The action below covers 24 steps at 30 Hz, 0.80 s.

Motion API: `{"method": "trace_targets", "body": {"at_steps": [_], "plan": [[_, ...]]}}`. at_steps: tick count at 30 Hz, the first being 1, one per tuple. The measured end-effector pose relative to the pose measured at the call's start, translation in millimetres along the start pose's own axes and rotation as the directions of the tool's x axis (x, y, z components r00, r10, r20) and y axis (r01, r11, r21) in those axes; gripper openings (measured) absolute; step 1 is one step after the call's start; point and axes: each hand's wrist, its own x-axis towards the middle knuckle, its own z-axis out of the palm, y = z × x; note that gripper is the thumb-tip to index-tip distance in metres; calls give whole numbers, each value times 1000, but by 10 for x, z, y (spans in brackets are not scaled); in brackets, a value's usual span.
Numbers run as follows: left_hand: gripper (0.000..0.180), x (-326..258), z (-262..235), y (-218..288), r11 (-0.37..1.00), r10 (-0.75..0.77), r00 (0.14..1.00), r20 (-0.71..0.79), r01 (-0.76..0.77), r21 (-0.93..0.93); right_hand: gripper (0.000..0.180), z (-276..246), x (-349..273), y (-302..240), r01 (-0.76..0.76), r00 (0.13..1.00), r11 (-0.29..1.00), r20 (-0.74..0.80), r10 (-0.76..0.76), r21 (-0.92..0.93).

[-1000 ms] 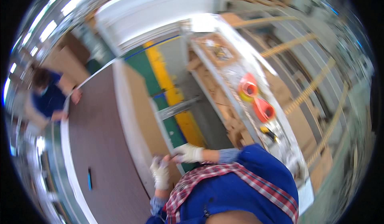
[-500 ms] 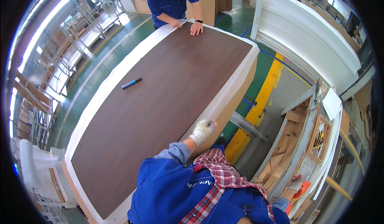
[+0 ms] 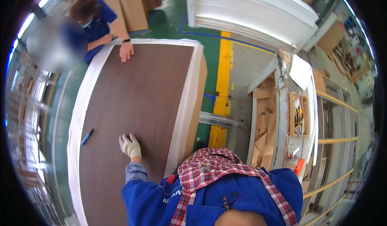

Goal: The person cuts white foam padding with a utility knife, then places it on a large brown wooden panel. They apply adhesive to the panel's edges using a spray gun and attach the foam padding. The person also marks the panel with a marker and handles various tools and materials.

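The gloved left hand [image 3: 130, 145] now lies flat, fingers spread, on the brown panel [image 3: 137, 105] near its right edge, no longer gripping that edge. The right hand is out of view. A blue marker [image 3: 87, 137] lies by the left edge; a co-worker's hand [image 3: 126, 51] steadies the far edge, so the panel seems settled.

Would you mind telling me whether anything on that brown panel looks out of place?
Only a blue marker lies loose on the brown panel, left of the gloved left hand. A co-worker's hand rests on the far end. No damage is visible.
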Motion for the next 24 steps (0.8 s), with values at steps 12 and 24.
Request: {"method": "trace_targets", "body": {"at_steps": [12, 24], "plan": [[75, -127, 426, 1196, 909, 408, 893, 187, -417, 10, 25, 620, 444, -162, 218, 935, 941, -221, -277, -258], [78, 334, 1445, 2965, 845, 396, 871, 291, -470, 255, 28, 3349, 186, -282, 594, 804, 757, 164, -572, -274]]}}
